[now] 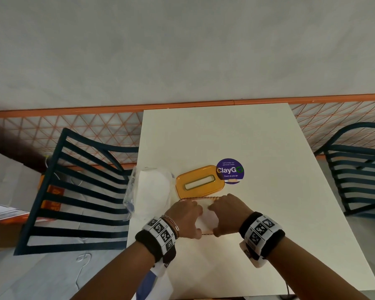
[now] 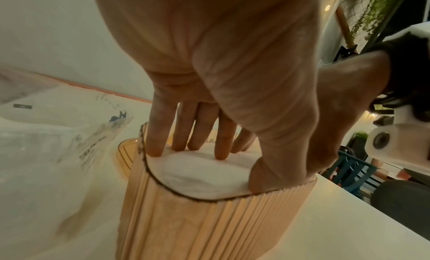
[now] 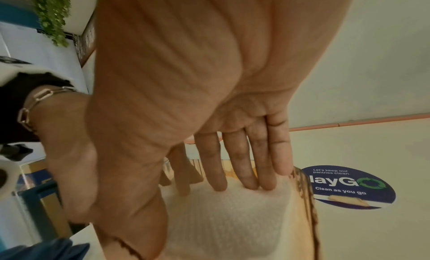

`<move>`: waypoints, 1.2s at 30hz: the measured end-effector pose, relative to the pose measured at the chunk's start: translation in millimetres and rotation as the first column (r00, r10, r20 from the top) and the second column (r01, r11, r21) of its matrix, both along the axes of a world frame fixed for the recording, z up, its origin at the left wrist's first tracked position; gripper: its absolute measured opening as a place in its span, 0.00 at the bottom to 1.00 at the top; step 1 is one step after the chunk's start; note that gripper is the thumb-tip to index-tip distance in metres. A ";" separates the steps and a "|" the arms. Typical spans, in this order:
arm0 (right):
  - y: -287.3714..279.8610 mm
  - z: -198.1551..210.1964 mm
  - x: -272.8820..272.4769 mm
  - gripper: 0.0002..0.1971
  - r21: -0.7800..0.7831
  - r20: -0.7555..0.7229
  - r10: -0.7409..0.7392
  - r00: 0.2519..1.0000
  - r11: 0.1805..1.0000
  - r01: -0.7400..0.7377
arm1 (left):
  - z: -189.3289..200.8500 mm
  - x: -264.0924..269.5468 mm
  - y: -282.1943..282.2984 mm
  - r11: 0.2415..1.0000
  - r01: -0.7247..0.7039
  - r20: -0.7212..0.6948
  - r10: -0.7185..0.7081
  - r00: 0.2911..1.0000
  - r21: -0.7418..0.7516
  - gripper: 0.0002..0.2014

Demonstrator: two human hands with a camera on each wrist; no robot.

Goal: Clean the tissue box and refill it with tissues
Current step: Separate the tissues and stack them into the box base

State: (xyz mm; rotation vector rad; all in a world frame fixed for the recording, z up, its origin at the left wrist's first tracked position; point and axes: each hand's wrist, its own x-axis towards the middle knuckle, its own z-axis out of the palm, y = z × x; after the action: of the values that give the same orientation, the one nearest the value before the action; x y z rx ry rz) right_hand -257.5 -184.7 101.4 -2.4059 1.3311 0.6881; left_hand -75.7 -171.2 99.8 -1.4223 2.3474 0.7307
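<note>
A ribbed amber tissue box (image 1: 206, 199) stands open on the white table (image 1: 268, 234), filled with a white stack of tissues (image 2: 202, 173). Both hands reach into it from above. My left hand (image 1: 188, 215) presses straight fingers (image 2: 184, 135) onto the left half of the stack, its thumb down at the near rim. My right hand (image 1: 225, 213) presses straight fingers (image 3: 246, 164) onto the right half of the tissues (image 3: 228, 218). The orange lid (image 1: 199, 184) with its slot lies flat just behind the box. Most of the box is hidden under the hands in the head view.
A clear plastic tissue pack (image 1: 149, 191) lies left of the box at the table's left edge. A purple round sticker (image 1: 230, 171) sits behind the lid. Dark slatted chairs stand left (image 1: 74, 191) and right (image 1: 359, 165). An orange mesh barrier (image 1: 95, 126) runs behind.
</note>
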 end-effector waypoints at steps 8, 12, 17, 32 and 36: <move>1.2 10.2 2.5 0.29 0.060 -0.007 0.103 0.995 0.993 -0.103 | 0.3 -0.4 -3.7 0.997 -0.066 -0.024 0.067 0.997 0.030 0.36; -2.2 13.7 7.5 0.26 0.100 -0.024 0.104 0.994 0.990 -0.102 | -1.4 -5.3 -3.6 1.000 -0.011 0.002 0.011 1.000 -0.002 0.32; 2.3 19.1 11.9 0.21 0.108 -0.043 0.123 0.991 0.987 -0.118 | -5.3 -6.5 -3.2 0.999 0.008 -0.015 -0.008 1.000 -0.048 0.27; 4.7 14.0 -16.0 0.26 0.098 0.244 -0.150 0.958 0.987 0.130 | -5.5 12.6 -9.5 0.971 -0.190 -0.213 0.218 0.952 0.147 0.22; 10.6 15.9 -21.8 0.22 0.062 0.252 -0.091 0.964 0.995 0.078 | -2.4 13.9 -11.2 0.967 -0.188 -0.227 0.225 0.947 0.174 0.19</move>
State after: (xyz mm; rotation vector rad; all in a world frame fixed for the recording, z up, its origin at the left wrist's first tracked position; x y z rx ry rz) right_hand -279.3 -174.1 117.2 -2.2895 1.2837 0.3704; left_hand -61.8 -182.4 97.3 -1.6078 2.2780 1.1786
